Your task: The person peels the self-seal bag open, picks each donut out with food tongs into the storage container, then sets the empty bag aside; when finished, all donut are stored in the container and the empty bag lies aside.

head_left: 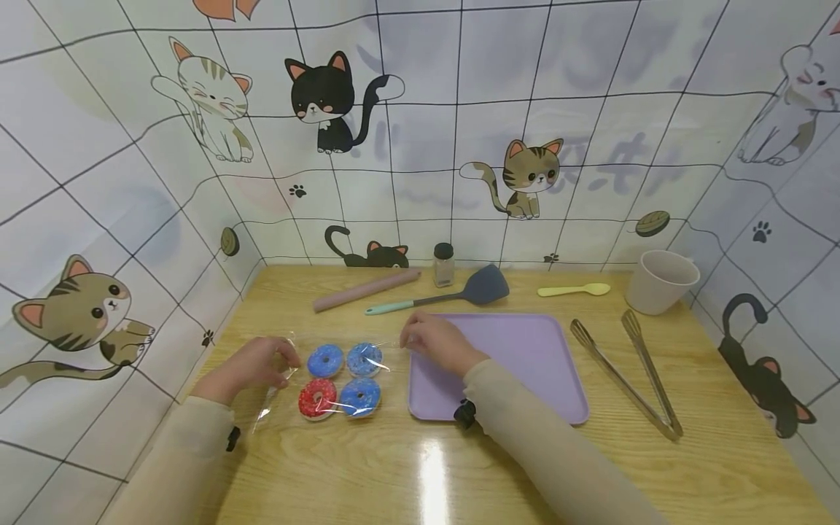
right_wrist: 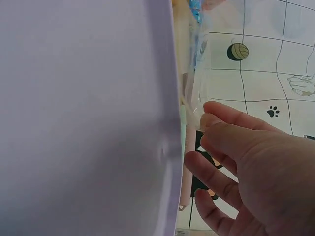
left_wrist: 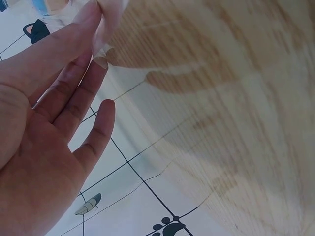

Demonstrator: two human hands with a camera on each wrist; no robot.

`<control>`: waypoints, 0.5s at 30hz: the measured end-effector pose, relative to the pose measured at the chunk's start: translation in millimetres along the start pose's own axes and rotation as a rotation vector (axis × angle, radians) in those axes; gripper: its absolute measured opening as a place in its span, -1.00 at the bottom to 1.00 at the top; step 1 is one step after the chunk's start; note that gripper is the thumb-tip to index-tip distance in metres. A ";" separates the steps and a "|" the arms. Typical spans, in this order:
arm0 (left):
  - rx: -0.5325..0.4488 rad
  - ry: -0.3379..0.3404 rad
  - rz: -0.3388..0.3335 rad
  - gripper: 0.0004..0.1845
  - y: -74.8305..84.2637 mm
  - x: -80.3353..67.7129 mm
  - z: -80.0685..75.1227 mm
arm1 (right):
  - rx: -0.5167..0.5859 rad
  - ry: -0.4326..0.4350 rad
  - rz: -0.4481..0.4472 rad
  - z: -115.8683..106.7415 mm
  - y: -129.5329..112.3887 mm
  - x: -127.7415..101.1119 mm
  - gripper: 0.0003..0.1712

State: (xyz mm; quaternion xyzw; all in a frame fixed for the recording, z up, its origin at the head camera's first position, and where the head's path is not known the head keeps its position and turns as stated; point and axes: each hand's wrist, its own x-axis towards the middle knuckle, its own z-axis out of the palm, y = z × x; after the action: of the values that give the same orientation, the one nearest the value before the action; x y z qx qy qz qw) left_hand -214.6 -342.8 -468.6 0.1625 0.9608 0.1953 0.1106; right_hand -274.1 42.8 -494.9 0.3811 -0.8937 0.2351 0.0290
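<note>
Both hands point(head_left: 252, 364) point(head_left: 436, 339) pinch unlabelled clear donut bag point(head_left: 335, 379).

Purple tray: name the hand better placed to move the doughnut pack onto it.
Right. The right hand pinches the clear doughnut pack at the edge beside the purple tray, over the tray's left rim. The left hand pinches the pack's far edge.

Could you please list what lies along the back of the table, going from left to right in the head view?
Rolling pin → spatula → yellow spoon → cup. The small jar stands over the spatula's handle, so I leave it out.
</note>
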 end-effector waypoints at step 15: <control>0.001 -0.003 -0.026 -0.67 -3.0 1.5 1.5 | -0.149 0.083 0.073 -8.2 6.4 -8.9 -0.91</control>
State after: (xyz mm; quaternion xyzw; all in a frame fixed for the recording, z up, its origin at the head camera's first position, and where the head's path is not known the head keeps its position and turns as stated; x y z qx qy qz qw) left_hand -216.4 -344.4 -471.4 0.1503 0.9628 0.1932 0.1145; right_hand -273.3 56.1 -492.3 0.3352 -0.9199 0.1844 0.0857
